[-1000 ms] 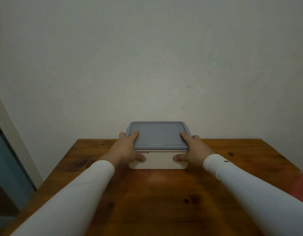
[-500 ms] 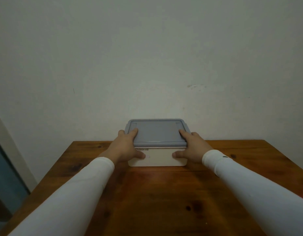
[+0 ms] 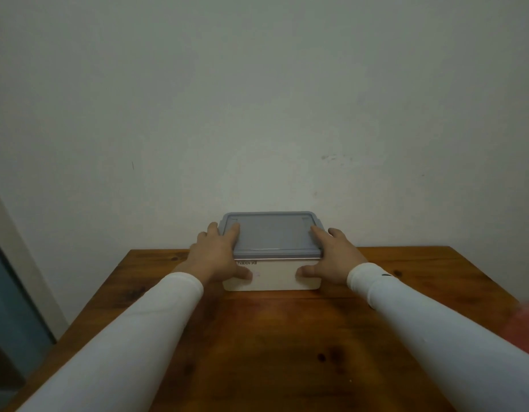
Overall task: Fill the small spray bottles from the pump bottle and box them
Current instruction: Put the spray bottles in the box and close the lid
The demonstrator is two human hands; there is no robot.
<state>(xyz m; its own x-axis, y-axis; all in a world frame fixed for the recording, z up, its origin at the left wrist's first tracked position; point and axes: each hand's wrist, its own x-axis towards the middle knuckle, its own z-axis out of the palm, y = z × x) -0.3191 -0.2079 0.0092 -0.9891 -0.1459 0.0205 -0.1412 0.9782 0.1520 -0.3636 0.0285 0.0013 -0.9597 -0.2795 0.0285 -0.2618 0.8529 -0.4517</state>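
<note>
A white box [image 3: 275, 276] with a grey lid [image 3: 272, 233] stands on the wooden table [image 3: 272, 352], close to the wall. My left hand [image 3: 212, 257] grips its left end, with a finger on the lid and the thumb on the front face. My right hand [image 3: 334, 257] grips the right end the same way. The lid lies flat on the box. No spray bottles or pump bottle are in view.
A blurred red thing [image 3: 526, 328] shows at the right edge of the view. A pale door frame [image 3: 19, 263] runs down the left side beyond the table's left edge. The wall stands right behind the box.
Both hands stay on the box's ends and the box keeps its place. The view has shifted slightly, and the red thing at the right edge is back in sight.
</note>
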